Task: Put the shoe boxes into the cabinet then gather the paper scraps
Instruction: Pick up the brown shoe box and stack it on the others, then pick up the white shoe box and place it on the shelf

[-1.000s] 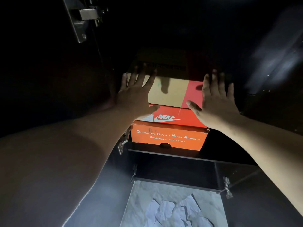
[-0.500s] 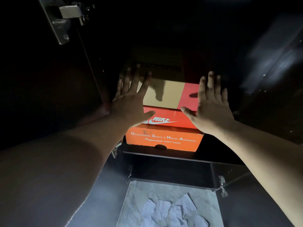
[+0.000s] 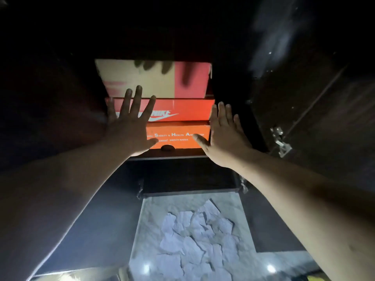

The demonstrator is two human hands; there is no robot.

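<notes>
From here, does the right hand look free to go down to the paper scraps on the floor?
Probably yes. The right hand is open and holds nothing, and nothing shows between it and the paper scraps below the cabinet shelf.

Both forearms are bare, no sleeves; hands [image 3: 129,128] ungloved, without rings.

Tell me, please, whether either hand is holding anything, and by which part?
Nothing is held: the left hand and right hand are open, fingers straight, in front of the stacked shoe boxes.

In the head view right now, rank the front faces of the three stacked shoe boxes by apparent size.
1. Tan and pink box, clearly largest.
2. Nike box and orange safety-shoe box: look alike; the hands hide part of each, so unranked.
</notes>
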